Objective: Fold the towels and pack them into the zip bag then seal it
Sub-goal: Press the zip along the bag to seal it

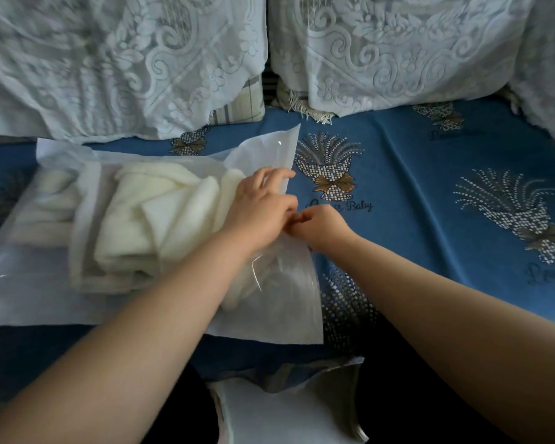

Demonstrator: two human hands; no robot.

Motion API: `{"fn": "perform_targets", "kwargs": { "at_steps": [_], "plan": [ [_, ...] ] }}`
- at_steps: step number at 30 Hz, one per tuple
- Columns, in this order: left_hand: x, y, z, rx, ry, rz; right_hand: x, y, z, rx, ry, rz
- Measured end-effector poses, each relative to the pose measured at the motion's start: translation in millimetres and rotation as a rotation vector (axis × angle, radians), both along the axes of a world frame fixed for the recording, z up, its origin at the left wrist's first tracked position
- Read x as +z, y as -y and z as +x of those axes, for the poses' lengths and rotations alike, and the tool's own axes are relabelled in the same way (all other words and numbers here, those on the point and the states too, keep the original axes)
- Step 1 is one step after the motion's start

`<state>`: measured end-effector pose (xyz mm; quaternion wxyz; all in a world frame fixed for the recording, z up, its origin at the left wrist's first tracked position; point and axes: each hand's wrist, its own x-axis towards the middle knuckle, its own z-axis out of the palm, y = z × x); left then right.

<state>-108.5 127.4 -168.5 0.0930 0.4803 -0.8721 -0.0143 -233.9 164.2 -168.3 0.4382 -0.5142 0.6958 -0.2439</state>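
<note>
A frosted clear zip bag point(39, 283) lies flat on the blue bedsheet, its mouth along the right edge. Folded cream towels point(135, 225) sit inside it, bunched toward the middle. My left hand point(260, 206) rests on the bag near the mouth edge, fingers spread and pressing down on the plastic. My right hand point(321, 229) pinches the bag's right edge at about mid-length, fingertips touching those of the left hand. The zip strip itself is hard to make out under the hands.
The blue bedsheet point(430, 193) with basket prints stretches to the right. Two lace-covered cushions point(382, 49) stand along the back. A grey-white cloth point(289, 408) hangs over the near edge by my lap.
</note>
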Motion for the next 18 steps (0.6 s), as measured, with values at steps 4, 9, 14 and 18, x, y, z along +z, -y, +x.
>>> {"fn": "perform_targets", "kwargs": {
  "at_steps": [4, 9, 14, 18],
  "plan": [
    [-1.7, -9.2, -9.9, 0.012, -0.131, -0.024, 8.8, -13.5, -5.0, -0.148, 0.178, 0.108],
    [1.2, -12.1, -22.4, 0.074, -0.116, -0.005, 13.3, -42.1, -8.3, -0.292, 0.395, 0.229],
    [-0.4, -12.8, -22.1, 0.120, -0.115, -0.046, 6.5, -89.4, -3.5, -0.301, 0.407, 0.277],
    [-4.6, -14.3, -26.6, 0.127, -0.096, -0.059, -3.9, -118.7, -3.5, -0.302, 0.419, 0.231]
  ]
}}
